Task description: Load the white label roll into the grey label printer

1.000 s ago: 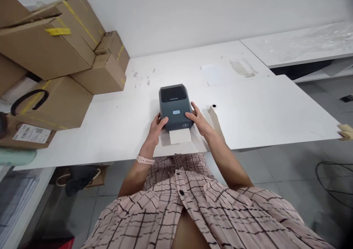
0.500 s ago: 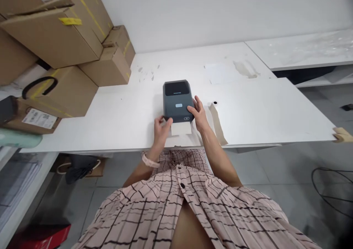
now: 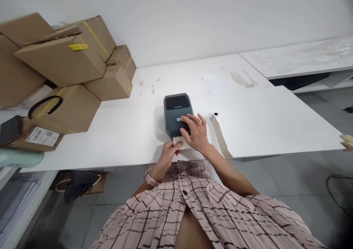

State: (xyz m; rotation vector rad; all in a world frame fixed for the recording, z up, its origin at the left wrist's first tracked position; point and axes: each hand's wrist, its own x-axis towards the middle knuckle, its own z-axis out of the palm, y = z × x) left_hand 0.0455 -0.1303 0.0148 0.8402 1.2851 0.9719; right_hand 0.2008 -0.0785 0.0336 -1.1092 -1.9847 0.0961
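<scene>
A dark grey label printer (image 3: pixel 172 122) stands near the front edge of the white table, with a strip of white label paper (image 3: pixel 185 144) coming out of its front. My left hand (image 3: pixel 168 152) pinches the left corner of that paper between thumb and fingers. Over the front of the printer's lid lies my right hand (image 3: pixel 196 133), its fingers spread and the fingertips by the light-coloured button. To the right, a small roll with a long beige backing strip (image 3: pixel 220 137) trails toward the table edge.
Cardboard boxes (image 3: pixel 60 63) are stacked at the table's left. A sheet of white paper (image 3: pixel 214 84) lies behind the printer to the right. The white table (image 3: pixel 132 138) ends close to my body. A black cable (image 3: pixel 335 194) lies on the floor at right.
My left hand has gone from the printer's front left corner down to the paper and grips it. My right hand has moved from the printer's right side onto its lid.
</scene>
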